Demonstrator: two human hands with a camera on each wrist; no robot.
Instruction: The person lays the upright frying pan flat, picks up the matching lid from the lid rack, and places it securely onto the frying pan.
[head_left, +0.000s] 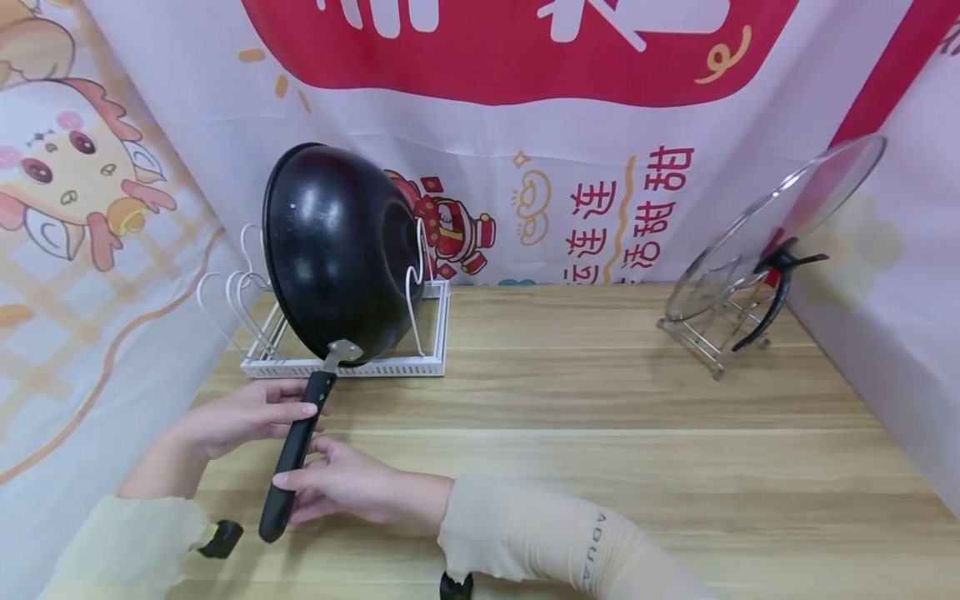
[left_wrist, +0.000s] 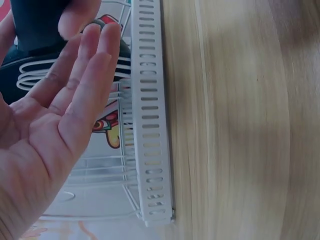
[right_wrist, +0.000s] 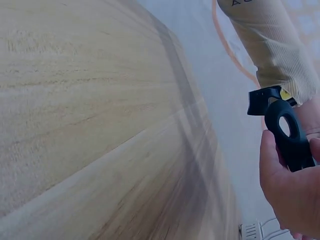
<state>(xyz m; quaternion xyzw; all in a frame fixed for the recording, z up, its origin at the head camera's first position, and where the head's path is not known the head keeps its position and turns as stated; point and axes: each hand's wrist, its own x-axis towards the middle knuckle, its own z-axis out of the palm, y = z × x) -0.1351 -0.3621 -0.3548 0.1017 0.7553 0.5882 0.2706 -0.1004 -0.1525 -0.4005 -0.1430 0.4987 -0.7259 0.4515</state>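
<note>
A black wok (head_left: pixel 341 250) stands tilted on its side in a white wire rack (head_left: pixel 375 367), its bowl turned away to the left. The long black handle (head_left: pixel 288 462) slopes down toward me. Near the wok end, my left hand (head_left: pixel 240 417) has its thumb on the handle and its fingers behind; in the left wrist view those fingers (left_wrist: pixel 95 85) look fairly straight. Farther down, my right hand (head_left: pixel 348 483) grips the handle between thumb and fingers. The right wrist view shows the handle end with its oval hole (right_wrist: pixel 290 132) beside the right hand (right_wrist: pixel 295 195).
A glass lid (head_left: pixel 772 225) with a black knob and handle leans in a small metal stand (head_left: pixel 701 346) at the back right. Printed cloth (head_left: pixel 480 142) hangs behind and along the sides of the wooden table (head_left: pixel 570 467).
</note>
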